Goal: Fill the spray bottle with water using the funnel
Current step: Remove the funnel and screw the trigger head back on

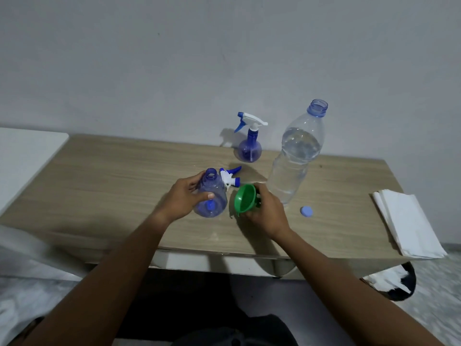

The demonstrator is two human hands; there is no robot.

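Note:
An open blue spray bottle (215, 186) with no top stands on the wooden table (112, 176), and my left hand (185, 198) grips its left side. Its white and blue spray head (230, 177) lies on the table just behind it. My right hand (265, 212) holds a green funnel (245, 199), tilted with its mouth toward the bottle, just right of it. A large clear water bottle (295, 156), uncapped and mostly full, stands to the right. Its blue cap (306, 211) lies on the table near it.
A second blue spray bottle (249, 143) with its head fitted stands at the back by the wall. Folded white paper towels (406, 223) lie at the table's right end. A dark bin (394, 283) with white paper sits on the floor below.

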